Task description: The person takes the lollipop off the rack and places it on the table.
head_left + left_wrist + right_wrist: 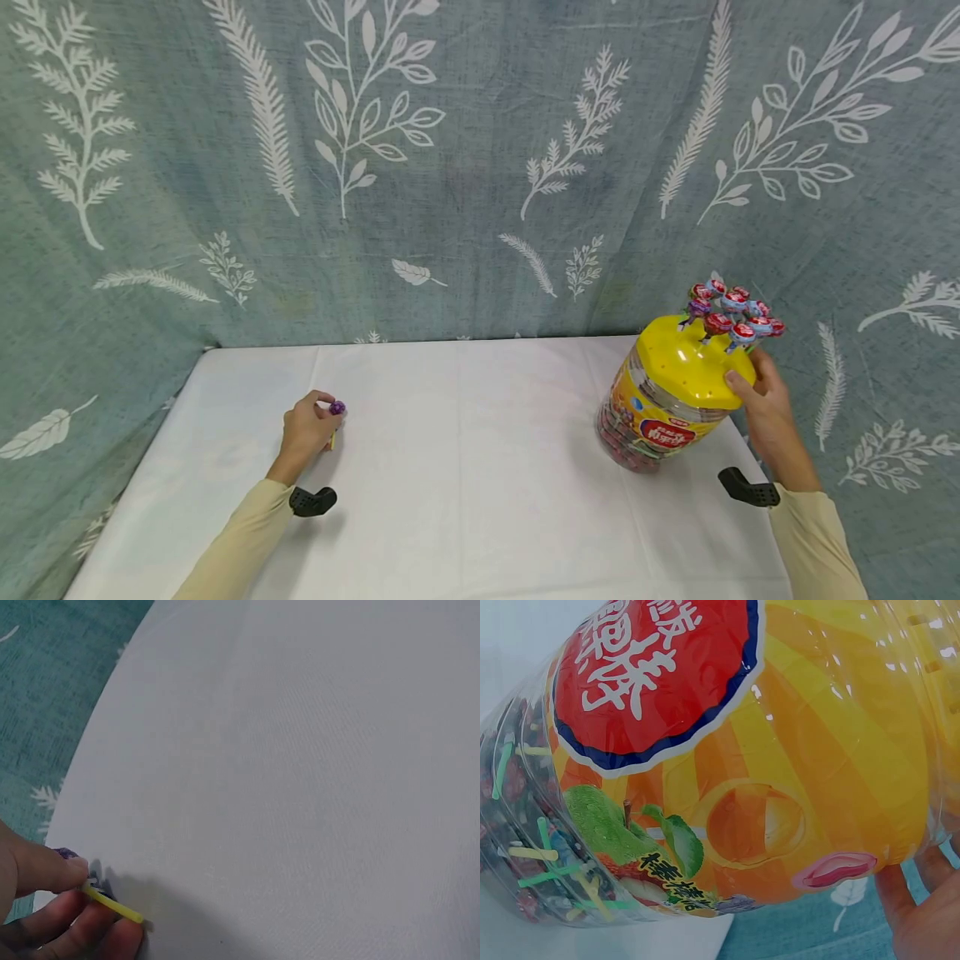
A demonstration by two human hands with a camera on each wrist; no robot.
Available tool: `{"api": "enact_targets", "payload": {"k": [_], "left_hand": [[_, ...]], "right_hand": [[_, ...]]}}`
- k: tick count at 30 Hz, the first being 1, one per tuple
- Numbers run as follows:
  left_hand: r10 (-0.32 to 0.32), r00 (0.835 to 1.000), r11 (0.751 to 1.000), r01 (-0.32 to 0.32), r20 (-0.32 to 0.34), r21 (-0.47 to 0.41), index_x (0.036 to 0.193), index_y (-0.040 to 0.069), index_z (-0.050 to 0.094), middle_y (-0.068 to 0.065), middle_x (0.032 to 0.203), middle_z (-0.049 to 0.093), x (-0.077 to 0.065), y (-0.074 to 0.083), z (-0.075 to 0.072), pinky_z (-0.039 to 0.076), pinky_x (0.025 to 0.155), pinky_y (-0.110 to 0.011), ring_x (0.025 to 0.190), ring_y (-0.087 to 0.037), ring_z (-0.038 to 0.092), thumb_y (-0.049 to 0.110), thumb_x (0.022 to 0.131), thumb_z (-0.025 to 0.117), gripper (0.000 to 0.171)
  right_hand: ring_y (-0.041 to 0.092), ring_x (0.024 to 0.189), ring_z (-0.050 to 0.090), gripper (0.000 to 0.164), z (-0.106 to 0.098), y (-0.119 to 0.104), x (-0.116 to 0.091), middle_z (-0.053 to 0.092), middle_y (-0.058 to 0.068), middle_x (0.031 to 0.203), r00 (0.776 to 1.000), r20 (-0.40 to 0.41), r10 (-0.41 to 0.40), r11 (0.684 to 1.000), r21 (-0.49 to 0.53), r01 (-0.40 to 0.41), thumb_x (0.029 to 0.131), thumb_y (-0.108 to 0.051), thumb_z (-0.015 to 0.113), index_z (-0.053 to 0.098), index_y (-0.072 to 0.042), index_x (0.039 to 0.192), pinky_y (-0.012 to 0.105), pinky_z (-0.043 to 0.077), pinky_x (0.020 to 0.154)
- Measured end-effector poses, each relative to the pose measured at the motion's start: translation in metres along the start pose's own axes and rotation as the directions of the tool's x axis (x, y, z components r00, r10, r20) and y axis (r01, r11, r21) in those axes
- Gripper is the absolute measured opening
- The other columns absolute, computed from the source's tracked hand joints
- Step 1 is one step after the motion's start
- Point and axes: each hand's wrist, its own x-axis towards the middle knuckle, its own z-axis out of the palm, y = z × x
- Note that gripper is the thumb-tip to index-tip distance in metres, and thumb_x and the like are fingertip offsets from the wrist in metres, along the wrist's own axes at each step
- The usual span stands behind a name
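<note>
Over the left part of the white table, my left hand [306,429] pinches a lollipop [337,407] with a purple wrapper. Its yellow stick [118,906] points out past the fingertips in the left wrist view. Far to the right stands a big clear plastic jar [667,429] with a yellow and red label. My right hand [771,417] grips the jar at its upper right side, thumb on the edge of the yellow lid [686,354]. Several wrapped lollipops [733,302] stick up from the lid. Through the clear wall, more lollipops [544,855] show low inside the jar.
A white cloth covers the table [465,467], its far edge against a grey-green leaf-patterned curtain [465,167]. The same curtain hangs at both sides. The jar is close to the table's right edge.
</note>
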Motion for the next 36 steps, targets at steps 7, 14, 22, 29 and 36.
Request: {"api": "enact_targets", "payload": {"k": [7,14,22,29,36], "left_hand": [[0.043,0.998,0.998,-0.041,-0.046,0.038,0.108,-0.002,0.057,-0.013,0.076,0.060,0.000,-0.002,-0.001,0.047,0.039,-0.028,0.044,-0.015,0.055,0.003,0.081,0.063,0.028],[0.078,0.990,0.992,-0.065,-0.114,0.111,0.106,-0.001,0.062,-0.011,0.077,0.062,-0.005,0.015,-0.005,0.040,0.054,-0.030,0.066,-0.022,0.055,0.009,0.082,0.065,0.026],[0.060,0.997,0.996,-0.063,-0.053,-0.069,0.109,0.001,0.062,-0.017,0.088,0.063,-0.008,0.043,-0.005,0.051,0.047,-0.031,0.059,-0.026,0.062,0.009,0.086,0.063,0.025],[0.078,0.997,0.972,-0.076,0.001,-0.225,0.108,0.003,0.062,-0.015,0.090,0.061,-0.017,0.073,-0.001,0.055,0.051,-0.032,0.073,-0.023,0.065,0.011,0.087,0.064,0.023],[0.145,0.988,0.923,-0.117,0.050,-0.366,0.109,0.005,0.062,-0.015,0.095,0.060,-0.023,0.106,0.002,0.056,0.055,-0.034,0.075,-0.022,0.063,0.011,0.089,0.062,0.020]], "right_hand": [[0.008,0.106,0.048,0.058,0.003,-0.001,0.000,0.042,-0.003,0.126,0.999,-0.001,-0.033,0.998,0.045,0.033,0.096,-0.008,0.052,0.025,-0.009,0.147,0.009,0.043,0.087],[0.007,0.106,0.048,0.059,0.003,-0.002,-0.001,0.041,-0.004,0.127,1.000,0.004,-0.013,1.000,0.022,0.013,0.097,-0.011,0.052,0.023,-0.009,0.148,0.008,0.042,0.087],[0.008,0.108,0.047,0.058,0.003,-0.003,-0.001,0.041,-0.004,0.128,1.000,0.004,-0.006,1.000,0.023,0.006,0.097,-0.012,0.052,0.023,-0.011,0.148,0.008,0.041,0.087],[0.007,0.106,0.048,0.058,0.004,-0.004,-0.003,0.042,-0.005,0.127,1.000,0.007,0.003,1.000,0.016,-0.003,0.097,-0.013,0.052,0.024,-0.011,0.147,0.007,0.041,0.086],[0.007,0.107,0.048,0.057,0.003,-0.004,-0.004,0.042,-0.005,0.128,1.000,0.008,0.012,1.000,0.018,-0.012,0.097,-0.013,0.051,0.024,-0.013,0.147,0.007,0.042,0.086]]}}
